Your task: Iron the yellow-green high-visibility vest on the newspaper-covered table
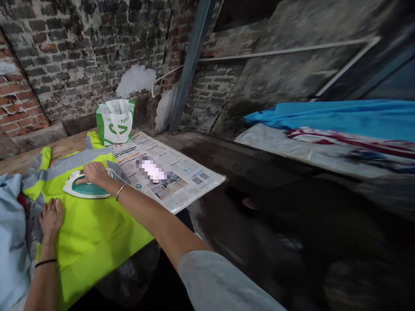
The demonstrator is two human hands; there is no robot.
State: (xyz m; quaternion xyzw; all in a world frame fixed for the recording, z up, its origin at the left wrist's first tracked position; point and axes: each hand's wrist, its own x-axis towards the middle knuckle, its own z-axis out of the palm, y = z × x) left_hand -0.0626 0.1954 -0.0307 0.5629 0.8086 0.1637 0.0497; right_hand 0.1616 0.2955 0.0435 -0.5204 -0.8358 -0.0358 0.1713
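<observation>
A bright yellow-green garment with grey reflective bands [97, 233] lies spread over the table, its lower part hanging past the front edge. On it sits a white and teal clothes iron [89, 190], its tip pointing left. My right hand [96, 173] is wrapped round the iron's handle. Left of the iron, my left hand [51, 217] rests flat on the garment near its left edge, fingers stretched out and holding nothing.
Newspaper under clear plastic [197, 166] covers the table to the right. A green and white tote bag [116, 121] stands behind the garment. Light blue cloth [11, 242] lies at far left. Blue fabric [340, 119] lies on another surface at right. A brick wall [84, 47] rises behind.
</observation>
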